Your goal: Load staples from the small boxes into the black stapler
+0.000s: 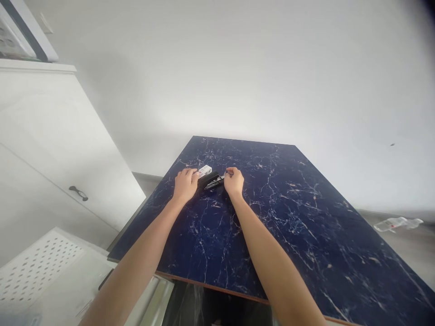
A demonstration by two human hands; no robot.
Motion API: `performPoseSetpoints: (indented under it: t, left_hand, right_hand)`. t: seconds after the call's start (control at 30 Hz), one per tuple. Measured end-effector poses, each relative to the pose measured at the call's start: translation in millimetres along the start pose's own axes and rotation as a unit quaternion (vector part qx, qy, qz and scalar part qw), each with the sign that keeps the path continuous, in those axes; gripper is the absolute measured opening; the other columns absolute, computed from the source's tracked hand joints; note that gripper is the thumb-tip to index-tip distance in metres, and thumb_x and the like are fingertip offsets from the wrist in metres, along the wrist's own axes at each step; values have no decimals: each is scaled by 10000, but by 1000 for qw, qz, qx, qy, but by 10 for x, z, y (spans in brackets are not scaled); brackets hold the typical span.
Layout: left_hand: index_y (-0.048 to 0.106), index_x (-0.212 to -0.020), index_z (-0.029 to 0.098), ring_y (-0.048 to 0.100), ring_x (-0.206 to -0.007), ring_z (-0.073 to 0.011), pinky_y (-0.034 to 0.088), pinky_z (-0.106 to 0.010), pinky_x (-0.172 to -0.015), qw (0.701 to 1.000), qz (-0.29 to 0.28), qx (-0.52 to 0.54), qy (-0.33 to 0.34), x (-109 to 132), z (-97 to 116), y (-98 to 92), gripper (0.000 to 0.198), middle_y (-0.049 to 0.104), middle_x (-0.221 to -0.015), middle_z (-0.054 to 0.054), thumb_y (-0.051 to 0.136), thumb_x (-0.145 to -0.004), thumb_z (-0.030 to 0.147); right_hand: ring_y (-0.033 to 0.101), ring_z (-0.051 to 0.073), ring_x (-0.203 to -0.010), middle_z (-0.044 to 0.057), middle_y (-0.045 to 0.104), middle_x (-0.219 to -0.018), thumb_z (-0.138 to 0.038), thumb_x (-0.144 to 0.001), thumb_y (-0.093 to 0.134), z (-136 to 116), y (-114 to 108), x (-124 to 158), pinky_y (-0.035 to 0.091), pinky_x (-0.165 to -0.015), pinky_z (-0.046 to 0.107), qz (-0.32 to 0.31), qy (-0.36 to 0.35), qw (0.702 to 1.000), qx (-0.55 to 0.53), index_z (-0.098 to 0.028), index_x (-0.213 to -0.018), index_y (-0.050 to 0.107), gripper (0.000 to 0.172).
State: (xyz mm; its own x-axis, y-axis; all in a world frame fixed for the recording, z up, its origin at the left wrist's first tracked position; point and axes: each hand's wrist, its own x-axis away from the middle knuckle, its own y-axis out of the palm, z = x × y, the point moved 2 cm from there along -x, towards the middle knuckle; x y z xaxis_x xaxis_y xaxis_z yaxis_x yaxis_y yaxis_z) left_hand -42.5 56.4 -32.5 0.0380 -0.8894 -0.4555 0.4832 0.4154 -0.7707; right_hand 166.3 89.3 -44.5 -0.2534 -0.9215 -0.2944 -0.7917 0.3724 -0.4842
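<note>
A black stapler (208,178) lies opened on the dark blue marble-patterned table (272,199), its metal channel showing beside the black upper part. My left hand (185,184) is closed around its left end, fingers curled, the grip partly hidden. At the other end, my right hand (234,182) is closed with thumb and fingertips pinched at the metal part. Whether a small strip of staples sits in that pinch is too small to tell. Just behind the stapler, against the left fingers, lies a small white box (205,170) with printing on it.
A white cabinet (68,136) with a dark handle stands on the left. Below it is a white perforated container (41,262). A clear plastic bottle (396,223) lies beyond the table's right edge. A pale wall (251,72) rises behind the table.
</note>
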Motion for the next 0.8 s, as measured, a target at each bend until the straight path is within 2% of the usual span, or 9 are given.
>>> performPoseSetpoints:
  t: [0.07, 0.17, 0.23, 0.37, 0.47, 0.57, 0.67, 0.73, 0.8]
  left_hand:
    - [679, -1230, 213, 566, -1164, -331, 436, -483, -1022, 1000, 7, 0, 11, -6, 14, -9, 379, 657, -1254, -134, 409, -1013, 368]
    - [705, -1165, 209, 591, -1137, -313, 444, -461, -1018, 1000, 14, 26, 4, -22, 19, -36, 354, 683, -1220, -121, 423, -1002, 348]
    - [721, -1114, 210, 617, -1119, -292, 458, -430, -1006, 998, 14, 62, -16, -42, 2, -68, 338, 706, -1194, -105, 430, -990, 331]
    - [746, -1058, 212, 659, -1090, -279, 483, -384, -965, 993, -27, 91, -71, -86, -81, -101, 290, 732, -1184, -88, 505, -927, 304]
    - [767, -1015, 207, 672, -1063, -299, 492, -386, -931, 991, -56, 74, -97, -103, -145, -80, 299, 748, -1148, -100, 525, -909, 345]
    - [777, -986, 208, 676, -1043, -306, 498, -377, -898, 993, -48, 55, -87, -102, -160, -58, 329, 754, -1125, -110, 505, -918, 381]
    - [772, -989, 209, 679, -1021, -295, 500, -363, -881, 995, -43, 49, -75, -88, -126, -53, 347, 755, -1120, -112, 473, -937, 377]
    - [766, -998, 210, 678, -1024, -290, 497, -360, -885, 995, -41, 51, -75, -77, -94, -62, 339, 755, -1120, -107, 463, -942, 353]
    - [760, -997, 207, 679, -1019, -291, 496, -361, -874, 994, -42, 54, -80, -67, -68, -72, 338, 757, -1109, -107, 454, -946, 342]
  right_hand:
    - [599, 228, -1047, 96, 655, -1137, -128, -884, 396, -5, -41, 23, 447, -949, 327, 9, -34, 999, 37, -192, -1019, 699, 338]
    - [550, 244, -1047, 80, 648, -1100, -62, -845, 395, -26, -68, 71, 421, -958, 347, -67, -165, 977, 113, -218, -922, 715, 363]
    - [524, 261, -1056, 83, 640, -1128, -31, -804, 437, -28, -92, 108, 410, -947, 362, -101, -226, 953, 172, -229, -963, 714, 375]
    - [517, 292, -1078, 112, 640, -1149, -38, -812, 473, -60, -146, 146, 390, -931, 395, -82, -265, 927, 252, -231, -1049, 689, 374]
    - [567, 280, -1033, 117, 675, -1056, -97, -864, 471, -62, -186, 111, 397, -922, 385, -49, -235, 942, 234, -212, -1071, 666, 307]
    - [636, 229, -933, 70, 718, -988, -235, -919, 481, 37, -253, 18, 443, -865, 328, -44, -127, 982, 132, -219, -1041, 656, 214]
    - [672, 188, -898, 39, 742, -978, -329, -937, 478, 149, -319, -57, 469, -853, 288, -23, -31, 999, 38, -220, -1045, 655, 234]
    - [678, 183, -919, 46, 744, -1020, -327, -938, 477, 158, -324, -67, 474, -867, 286, -9, -34, 999, 22, -214, -1120, 650, 274]
    - [671, 194, -969, 54, 739, -1076, -325, -935, 504, 109, -269, -43, 470, -901, 302, -44, -96, 993, 50, -225, -1144, 667, 283]
